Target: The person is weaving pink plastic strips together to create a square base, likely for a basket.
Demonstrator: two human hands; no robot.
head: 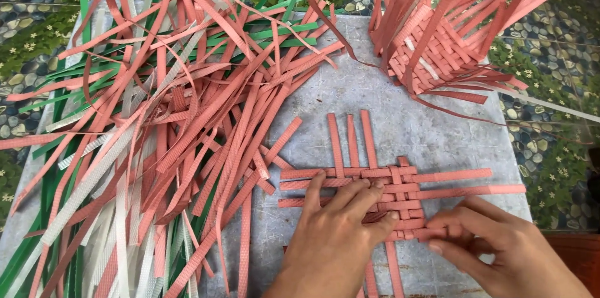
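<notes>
A small flat weave of pink plastic strips (400, 188) lies on a grey slab near the front. My left hand (337, 235) presses flat on its left half, fingers spread over the crossing strips. My right hand (500, 248) pinches the end of a pink strip (431, 232) at the weave's lower right edge. Loose strip ends stick out of the weave towards the back and to the right.
A large heap of loose pink, green and white strips (156, 123) covers the left side. A partly woven pink basket (437, 54) with long upright strips stands at the back right. The grey slab (437, 135) rests on a floor with a pebble pattern (556, 54).
</notes>
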